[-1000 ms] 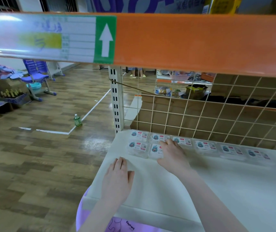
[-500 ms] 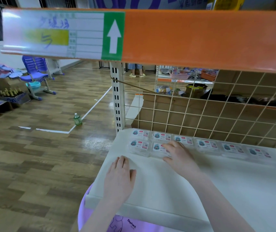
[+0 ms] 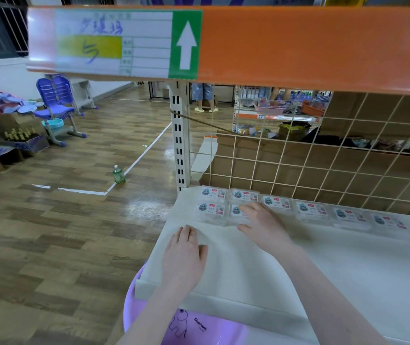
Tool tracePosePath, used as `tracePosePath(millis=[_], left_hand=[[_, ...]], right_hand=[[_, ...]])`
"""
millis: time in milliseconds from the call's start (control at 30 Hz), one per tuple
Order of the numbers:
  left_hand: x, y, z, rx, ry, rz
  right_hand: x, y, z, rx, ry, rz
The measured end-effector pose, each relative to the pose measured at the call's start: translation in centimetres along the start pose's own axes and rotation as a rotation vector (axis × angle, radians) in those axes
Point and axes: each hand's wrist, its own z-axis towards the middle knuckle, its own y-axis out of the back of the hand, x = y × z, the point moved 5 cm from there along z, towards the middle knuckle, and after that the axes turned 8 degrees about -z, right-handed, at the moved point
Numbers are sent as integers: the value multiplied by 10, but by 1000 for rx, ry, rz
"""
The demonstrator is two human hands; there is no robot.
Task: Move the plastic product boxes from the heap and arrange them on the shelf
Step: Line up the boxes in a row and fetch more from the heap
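On the shelf (image 3: 348, 270), right grip (image 3: 265, 226) atop box (image 3: 236, 212) (front row)

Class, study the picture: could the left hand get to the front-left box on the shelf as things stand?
Probably yes. The left hand lies flat on the shelf, and only bare shelf surface shows between its fingertips and the front-left box. The right hand rests on the neighbouring box.

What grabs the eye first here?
The orange beam across the top, with its green arrow sign. Below it, small plastic boxes lined along the white shelf by the wire grid; the right hand rests on one, the left hand lies flat nearer the edge.
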Motion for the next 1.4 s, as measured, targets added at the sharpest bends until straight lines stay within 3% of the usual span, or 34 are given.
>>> tracePosePath(millis=[233, 733, 1133, 1400], left_hand=[[0, 0, -2, -8, -9, -3], [-1, 3, -2, -26, -25, -29], [-6, 2, -4, 7, -52, -26], [-65, -1, -21, 94, -89, 0]], right_hand=[[28, -2, 8, -29, 76, -19], [40, -6, 8, -83, 33, -47], [-36, 10, -89, -148, -322, -28], [-92, 40, -159, -240, -486, 2]])
